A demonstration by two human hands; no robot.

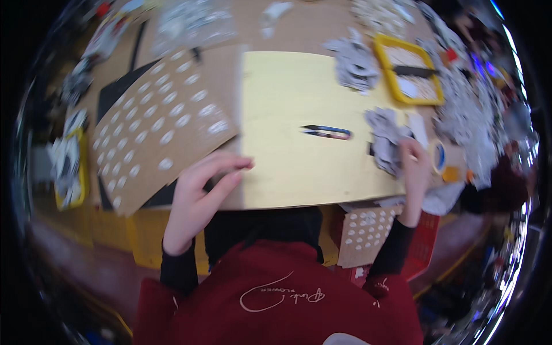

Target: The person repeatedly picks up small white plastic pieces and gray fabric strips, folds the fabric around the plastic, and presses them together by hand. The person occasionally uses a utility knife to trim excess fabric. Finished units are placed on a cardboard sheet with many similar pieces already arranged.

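Head: right hand [416, 165] (blurred) perhaps touches grey pieces [384, 138].

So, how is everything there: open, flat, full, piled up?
Small blue-and-red thread snips, lying with blades apart
Big yellow rectangular sheet, flat
Brown cardboard sheet with white ovals, slanted
Yellow plastic tray, holding pale pieces
Grey cloth-like pieces, loosely heaped
Bare left hand, half-curled, seemingly empty
Bare right hand, beside those grey pieces; hold unclear

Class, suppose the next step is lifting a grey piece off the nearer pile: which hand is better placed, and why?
Probably the right hand: it is at the nearer grey pile. The left hand is farther away, at the left edge of the yellow sheet.
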